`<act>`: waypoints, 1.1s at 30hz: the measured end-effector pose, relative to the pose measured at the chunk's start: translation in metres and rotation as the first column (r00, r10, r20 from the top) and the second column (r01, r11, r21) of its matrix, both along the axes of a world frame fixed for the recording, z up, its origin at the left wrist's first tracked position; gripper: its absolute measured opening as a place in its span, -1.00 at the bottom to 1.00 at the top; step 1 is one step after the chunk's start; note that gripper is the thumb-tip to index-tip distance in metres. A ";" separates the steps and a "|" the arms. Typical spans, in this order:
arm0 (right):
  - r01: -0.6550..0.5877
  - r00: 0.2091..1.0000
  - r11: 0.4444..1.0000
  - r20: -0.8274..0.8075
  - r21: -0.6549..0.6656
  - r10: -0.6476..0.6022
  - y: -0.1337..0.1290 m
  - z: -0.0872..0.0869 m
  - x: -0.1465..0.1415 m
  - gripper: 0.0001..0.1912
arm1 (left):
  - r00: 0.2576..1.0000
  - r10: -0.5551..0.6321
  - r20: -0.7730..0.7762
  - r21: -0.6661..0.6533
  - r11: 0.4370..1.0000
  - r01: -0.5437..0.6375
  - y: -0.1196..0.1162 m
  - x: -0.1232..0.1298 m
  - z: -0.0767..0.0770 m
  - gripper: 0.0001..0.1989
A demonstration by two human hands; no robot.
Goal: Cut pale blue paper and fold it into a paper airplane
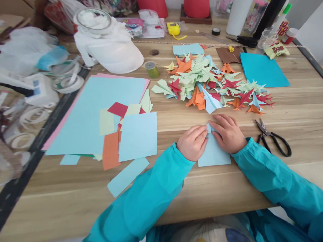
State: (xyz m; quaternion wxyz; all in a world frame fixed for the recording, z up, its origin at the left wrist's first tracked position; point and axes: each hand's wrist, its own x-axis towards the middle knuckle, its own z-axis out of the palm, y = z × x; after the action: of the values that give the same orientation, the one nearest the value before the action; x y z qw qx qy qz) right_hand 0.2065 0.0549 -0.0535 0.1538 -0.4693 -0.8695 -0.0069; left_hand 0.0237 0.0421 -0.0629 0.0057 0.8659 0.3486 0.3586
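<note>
We see the light blue sheet (214, 155) lying flat on the wooden table (227, 191), under the fingers of both hands, and its far end is folded into a small flap between the fingertips. The left hand (192, 143) rests on the left edge of this sheet with its fingers bent, and the right hand (228, 134) lies on the opposite edge with its fingers more stretched. The two hands are close to each other; we cannot tell if either of them pinches the paper or only presses it.

Just beyond the hands we find a wide pile of folded paper pieces (199, 75), in pale green, orange, red and light blue. To the right of the right hand are the scissors (274, 136), with black handles and their blades apart. To the left of the left hand we notice a light blue square (138, 136), an orange piece (111, 151) and a large stack of paper (78, 111). Farther beyond the pile, to the right, is a bright blue sheet (263, 70), and beyond it, to the left, a yellow tape measure (173, 29)
</note>
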 end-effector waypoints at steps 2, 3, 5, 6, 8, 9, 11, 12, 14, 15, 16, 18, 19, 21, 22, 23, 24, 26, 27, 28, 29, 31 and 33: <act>-0.001 1.000 1.000 0.001 0.000 0.001 0.000 0.000 0.000 -0.62 | 1.000 -0.008 -0.010 -0.024 1.000 0.008 0.000 0.001 0.000 -0.81; -0.003 1.000 1.000 0.003 -0.002 0.003 0.000 0.001 0.000 -0.62 | 0.999 -0.024 -0.021 -0.026 0.999 0.024 0.000 0.001 0.000 -0.82; -0.008 1.000 1.000 0.009 -0.006 0.008 0.000 0.001 0.001 -0.62 | 0.998 -0.054 -0.038 -0.013 0.998 0.053 0.001 0.002 0.000 -0.82; -0.010 1.000 1.000 0.013 -0.009 0.010 0.000 0.002 0.001 -0.62 | 0.997 -0.061 -0.040 -0.002 0.998 0.061 0.001 0.002 0.000 -0.82; -0.007 1.000 1.000 0.017 -0.014 0.007 0.001 0.002 0.001 -0.62 | 0.997 -0.067 -0.043 0.013 0.998 0.067 0.002 0.003 0.001 -0.82; -0.003 1.000 1.000 0.017 -0.016 0.003 0.001 0.002 0.001 -0.61 | 0.997 -0.067 -0.046 0.014 0.998 0.067 0.002 0.003 0.001 -0.82; 0.006 1.000 1.000 0.015 -0.019 -0.005 0.001 0.002 0.001 -0.61 | 0.996 -0.064 -0.057 0.004 0.998 0.065 0.002 0.003 0.002 -0.81; 0.008 1.000 1.000 0.014 -0.020 -0.008 0.002 0.002 0.001 -0.61 | 0.996 -0.064 -0.065 -0.002 0.998 0.064 0.002 0.003 0.002 -0.80; 0.012 1.000 1.000 0.012 -0.020 -0.011 0.002 0.002 0.000 -0.61 | 0.995 -0.063 -0.077 -0.006 0.998 0.063 0.001 0.002 0.002 -0.80; 0.013 1.000 1.000 0.012 -0.019 -0.013 0.002 0.001 0.000 -0.61 | 0.995 -0.061 -0.080 -0.005 0.998 0.060 0.001 0.002 0.002 -0.79; 0.015 1.000 1.000 0.011 -0.017 -0.014 0.002 0.001 0.000 -0.61 | 0.995 -0.056 -0.081 -0.006 0.998 0.055 0.001 0.002 0.002 -0.79; 0.017 1.000 1.000 0.010 -0.009 -0.017 0.002 0.000 0.000 -0.61 | 0.996 -0.047 -0.078 -0.009 0.999 0.047 0.001 0.002 0.001 -0.79; 0.017 1.000 1.000 0.010 -0.005 -0.017 0.002 0.000 0.000 -0.61 | 0.996 -0.046 -0.075 -0.013 0.999 0.045 0.001 0.002 0.001 -0.79; 0.016 1.000 1.000 0.011 0.004 -0.017 0.002 0.000 0.000 -0.61 | 0.996 -0.052 -0.066 -0.020 0.999 0.051 0.001 0.002 0.001 -0.79; 0.016 1.000 1.000 0.013 0.006 -0.017 0.002 0.000 0.000 -0.61 | 0.997 -0.057 -0.061 -0.021 0.998 0.056 0.001 0.002 0.001 -0.79; 0.017 1.000 1.000 0.015 0.007 -0.017 0.002 0.001 0.000 -0.61 | 0.997 -0.061 -0.057 -0.019 0.998 0.060 0.001 0.002 0.001 -0.79; 0.017 1.000 1.000 0.018 0.006 -0.017 0.002 0.001 0.000 -0.61 | 0.997 -0.062 -0.055 -0.015 0.998 0.062 0.001 0.002 0.001 -0.80; 0.017 1.000 1.000 0.022 0.004 -0.017 0.002 0.002 -0.001 -0.62 | 0.996 -0.063 -0.058 -0.013 0.998 0.062 0.001 0.003 0.002 -0.80; 0.015 1.000 1.000 0.023 0.004 -0.015 0.002 0.002 -0.001 -0.62 | 0.996 -0.062 -0.064 -0.018 0.998 0.061 0.001 0.003 0.002 -0.79; 0.014 1.000 1.000 0.023 0.004 -0.014 0.002 0.002 -0.001 -0.62 | 0.996 -0.058 -0.074 -0.029 0.998 0.056 0.001 0.003 0.002 -0.78; 0.014 1.000 1.000 0.021 0.005 -0.014 0.002 0.002 -0.001 -0.62 | 0.995 -0.053 -0.087 -0.042 0.998 0.049 0.001 0.003 0.002 -0.78; 0.015 1.000 1.000 0.018 0.003 -0.016 0.002 0.002 -0.001 -0.62 | 0.992 -0.033 -0.124 -0.059 0.998 0.025 0.000 0.004 0.002 -0.77; 0.019 1.000 1.000 0.016 -0.007 -0.019 0.002 0.002 -0.001 -0.62 | 0.987 -0.004 -0.159 -0.058 0.998 -0.005 -0.001 0.005 0.002 -0.77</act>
State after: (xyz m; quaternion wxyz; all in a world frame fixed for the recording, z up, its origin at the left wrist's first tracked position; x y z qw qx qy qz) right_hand 0.2055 0.0569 -0.0512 0.1451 -0.4780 -0.8663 -0.0092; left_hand 0.0288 0.0416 -0.0610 0.0031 0.8912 0.3583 0.2782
